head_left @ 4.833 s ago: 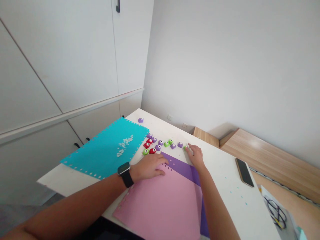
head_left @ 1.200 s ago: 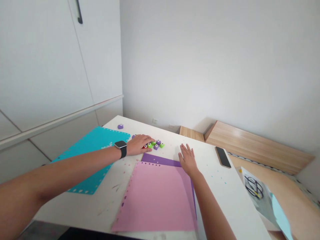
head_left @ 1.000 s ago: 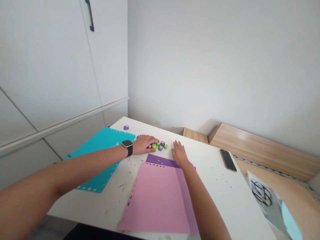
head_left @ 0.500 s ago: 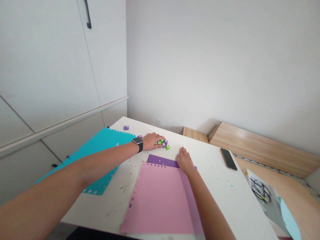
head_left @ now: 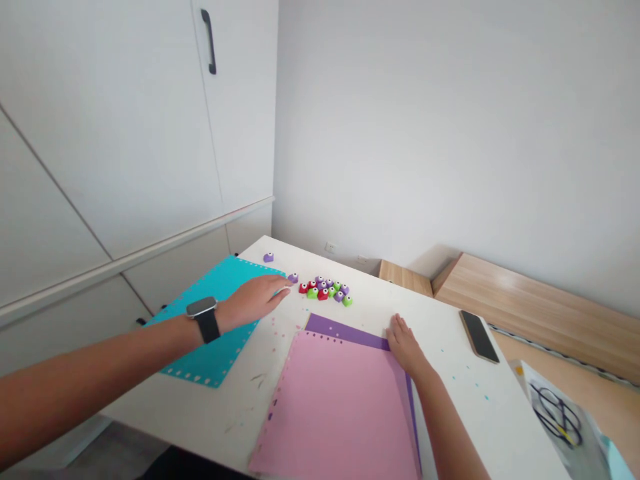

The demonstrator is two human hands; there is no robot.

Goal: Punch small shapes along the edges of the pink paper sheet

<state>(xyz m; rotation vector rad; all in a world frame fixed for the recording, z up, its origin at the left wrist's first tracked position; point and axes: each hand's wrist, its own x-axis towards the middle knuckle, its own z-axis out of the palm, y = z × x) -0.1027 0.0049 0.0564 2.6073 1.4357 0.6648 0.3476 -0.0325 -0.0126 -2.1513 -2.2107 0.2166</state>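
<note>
My left hand (head_left: 253, 298), with a watch (head_left: 203, 308) on its wrist, is over the top right corner of a turquoise sheet (head_left: 220, 287) with punched edges. Its fingers stretch forward, thumb apart, and I see nothing held. Just past the fingertips sits a purple craft punch (head_left: 293, 278). A cluster of small red, green and purple craft punches (head_left: 323, 293) lies further right. My right hand (head_left: 406, 347) rests flat, fingers extended, at the right edge of a purple sheet (head_left: 345, 331). A pink sheet (head_left: 340, 400) with punched holes covers most of the purple one.
Another purple punch (head_left: 269, 257) sits near the table's far left corner. Pink paper bits (head_left: 274, 333) are scattered between the sheets. A phone (head_left: 479, 336) lies at the right edge. White cabinets (head_left: 125, 133) stand along the left, and a black cable (head_left: 555, 413) lies beyond the table.
My left hand has drawn back leftward from the punches, uncovering the cluster. My right hand stays by the purple sheet's edge. The view has turned slightly left.
</note>
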